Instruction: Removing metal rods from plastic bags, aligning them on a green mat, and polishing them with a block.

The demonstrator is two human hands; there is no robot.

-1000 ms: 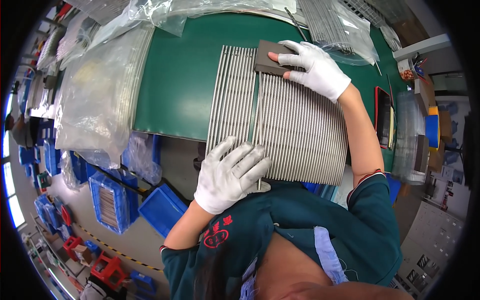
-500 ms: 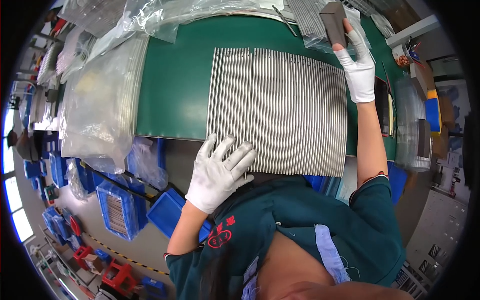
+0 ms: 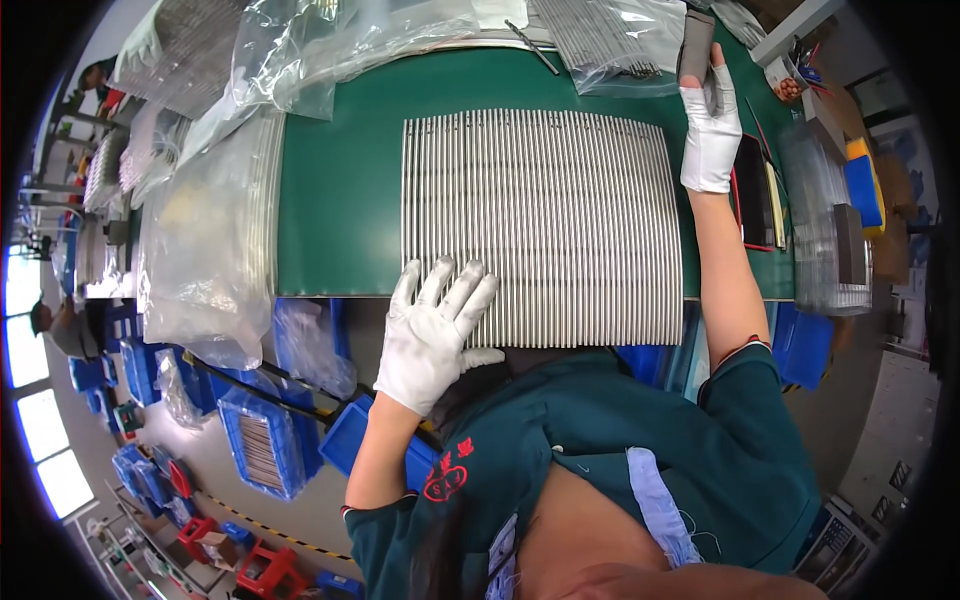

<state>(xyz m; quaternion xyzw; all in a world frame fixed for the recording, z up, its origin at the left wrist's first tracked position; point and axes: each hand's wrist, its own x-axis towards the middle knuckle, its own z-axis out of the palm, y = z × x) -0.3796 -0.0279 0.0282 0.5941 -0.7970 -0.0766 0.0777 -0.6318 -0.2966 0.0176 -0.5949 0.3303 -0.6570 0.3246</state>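
1. The person's left hand (image 3: 425, 340) is spread, fingers apart, over the near left corner of a row of metal rods (image 3: 555, 220).
2. The rods lie side by side on the green table (image 3: 340, 190), ahead and to the right of that hand, their near ends jutting past the edge.
3. Their long axes run away from the person, near ends toward the chest.
4. The right hand (image 3: 712, 135), beyond and right of the rods, is clamped on a brown block (image 3: 697, 42).
5. The block's long axis points away past the right fingertips, roughly along the rods' direction.
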